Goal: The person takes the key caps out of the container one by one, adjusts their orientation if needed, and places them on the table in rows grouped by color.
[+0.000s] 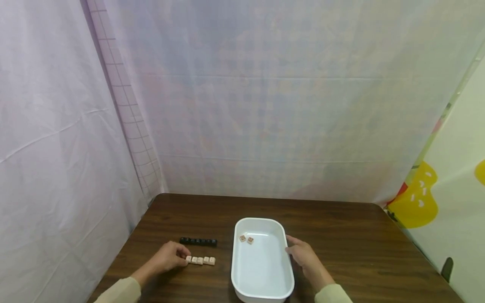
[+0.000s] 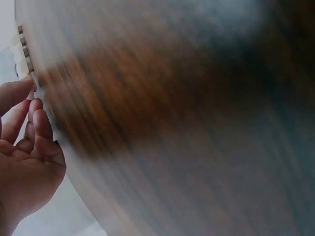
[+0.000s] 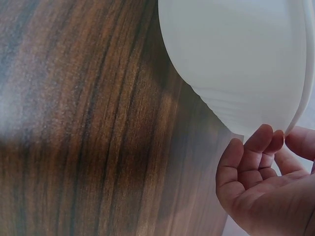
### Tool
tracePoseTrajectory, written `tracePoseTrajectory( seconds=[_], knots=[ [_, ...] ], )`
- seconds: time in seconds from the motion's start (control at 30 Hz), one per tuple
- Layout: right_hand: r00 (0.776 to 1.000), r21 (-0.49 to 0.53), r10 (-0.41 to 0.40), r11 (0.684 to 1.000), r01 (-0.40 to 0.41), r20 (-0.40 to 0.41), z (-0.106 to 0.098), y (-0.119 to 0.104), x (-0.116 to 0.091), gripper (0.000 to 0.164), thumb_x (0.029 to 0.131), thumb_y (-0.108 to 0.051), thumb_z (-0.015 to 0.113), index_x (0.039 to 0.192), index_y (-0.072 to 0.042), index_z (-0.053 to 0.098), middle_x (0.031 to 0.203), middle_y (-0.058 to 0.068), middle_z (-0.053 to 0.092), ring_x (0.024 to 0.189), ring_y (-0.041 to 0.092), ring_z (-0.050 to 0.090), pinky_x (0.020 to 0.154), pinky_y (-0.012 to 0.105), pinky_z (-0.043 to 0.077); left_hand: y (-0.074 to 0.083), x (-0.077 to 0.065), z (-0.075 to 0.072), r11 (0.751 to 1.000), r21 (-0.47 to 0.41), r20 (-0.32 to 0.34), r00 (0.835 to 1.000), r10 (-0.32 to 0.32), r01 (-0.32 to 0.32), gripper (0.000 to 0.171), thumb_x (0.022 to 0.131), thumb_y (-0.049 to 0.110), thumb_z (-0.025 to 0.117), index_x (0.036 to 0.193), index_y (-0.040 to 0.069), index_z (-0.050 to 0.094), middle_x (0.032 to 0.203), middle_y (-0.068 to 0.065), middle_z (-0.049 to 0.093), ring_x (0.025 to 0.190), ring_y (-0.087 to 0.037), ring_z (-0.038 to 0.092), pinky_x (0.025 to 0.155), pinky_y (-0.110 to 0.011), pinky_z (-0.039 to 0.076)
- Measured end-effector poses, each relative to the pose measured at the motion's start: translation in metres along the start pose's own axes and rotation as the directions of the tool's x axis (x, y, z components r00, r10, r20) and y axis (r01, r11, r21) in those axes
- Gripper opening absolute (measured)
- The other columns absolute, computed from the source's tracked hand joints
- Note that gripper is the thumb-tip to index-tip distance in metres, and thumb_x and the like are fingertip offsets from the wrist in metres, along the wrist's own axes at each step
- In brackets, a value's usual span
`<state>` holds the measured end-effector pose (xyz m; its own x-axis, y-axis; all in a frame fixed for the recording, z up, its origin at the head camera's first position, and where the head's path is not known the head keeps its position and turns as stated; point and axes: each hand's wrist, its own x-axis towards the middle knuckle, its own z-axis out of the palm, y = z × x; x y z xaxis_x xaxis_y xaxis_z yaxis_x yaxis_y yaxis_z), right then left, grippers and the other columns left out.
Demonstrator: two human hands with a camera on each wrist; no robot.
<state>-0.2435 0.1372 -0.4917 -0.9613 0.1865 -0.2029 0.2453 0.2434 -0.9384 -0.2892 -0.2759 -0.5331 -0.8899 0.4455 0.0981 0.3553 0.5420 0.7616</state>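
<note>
A row of several small cream keycaps (image 1: 200,260) lies on the brown table. At the row's left end, my left hand (image 1: 169,257) pinches the end keycap (image 1: 188,259) between thumb and fingertips; the left wrist view shows the same hand (image 2: 32,142) at the row's end. Just beyond lies a row of black keycaps (image 1: 198,241). To the right stands a white rectangular tub (image 1: 261,275) with two cream keycaps (image 1: 246,239) near its far left corner. My right hand (image 1: 304,256) grips the tub's right rim; in the right wrist view this hand (image 3: 266,179) has thumb and fingertips on the rim.
The dark wood-grain table (image 1: 352,240) extends right of the tub and behind it. Pale curtains (image 1: 265,105) hang along the back and left. A white cloth with yellow patches (image 1: 417,202) hangs at the right, and a dark rounded object (image 1: 447,269) shows by the right edge.
</note>
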Motion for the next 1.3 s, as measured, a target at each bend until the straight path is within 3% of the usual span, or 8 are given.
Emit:
tracePoseTrajectory(
  seconds=[0.47, 0.77, 1.03, 1.3],
  knots=[
    [1.000, -0.007, -0.028, 1.000, 0.028, -0.010, 0.000, 0.001, -0.001, 0.051, 0.091, 0.000, 0.054, 0.141, 0.007, 0.046, 0.109, 0.026, 0.065, 0.084, 0.026, 0.066, 0.070, 0.041, 0.055, 0.001, -0.001, 0.003, 1.000, 0.003, -0.006, 1.000, 0.025, -0.025, 0.023, 0.071, -0.004, 0.078, 0.093, -0.001, 0.071, 0.077, 0.000, 0.060, 0.070, -0.012, 0.053, 0.062, -0.024, 0.044],
    [0.999, -0.023, -0.049, 0.999, 0.048, -0.015, 0.001, 0.001, 0.000, 0.051, 0.090, 0.000, 0.055, 0.140, 0.008, 0.048, 0.119, 0.032, 0.060, 0.094, 0.032, 0.065, 0.077, 0.044, 0.055, 0.003, 0.006, -0.006, 0.998, 0.018, -0.016, 0.998, 0.064, -0.064, 0.025, 0.073, -0.001, 0.078, 0.097, -0.001, 0.070, 0.083, -0.001, 0.064, 0.076, -0.014, 0.058, 0.065, -0.026, 0.048],
    [0.999, 0.010, -0.046, 0.999, 0.046, -0.015, 0.002, 0.001, 0.000, 0.051, 0.090, 0.002, 0.054, 0.140, 0.009, 0.047, 0.110, 0.029, 0.064, 0.085, 0.028, 0.067, 0.072, 0.042, 0.056, 0.038, 0.031, -0.009, 0.992, 0.045, -0.047, 0.992, 0.116, -0.114, 0.027, 0.083, 0.010, 0.077, 0.106, -0.002, 0.070, 0.090, -0.005, 0.067, 0.081, -0.017, 0.061, 0.068, -0.030, 0.050],
    [0.999, 0.007, -0.042, 0.999, 0.042, -0.012, 0.001, 0.002, 0.000, 0.051, 0.090, 0.001, 0.054, 0.140, 0.009, 0.046, 0.113, 0.030, 0.063, 0.087, 0.029, 0.067, 0.073, 0.043, 0.056, 0.080, 0.074, 0.017, 0.973, 0.100, -0.038, 0.976, 0.215, -0.210, 0.024, 0.086, 0.011, 0.075, 0.107, 0.001, 0.071, 0.095, -0.008, 0.068, 0.087, -0.021, 0.062, 0.075, -0.036, 0.051]
  ],
)
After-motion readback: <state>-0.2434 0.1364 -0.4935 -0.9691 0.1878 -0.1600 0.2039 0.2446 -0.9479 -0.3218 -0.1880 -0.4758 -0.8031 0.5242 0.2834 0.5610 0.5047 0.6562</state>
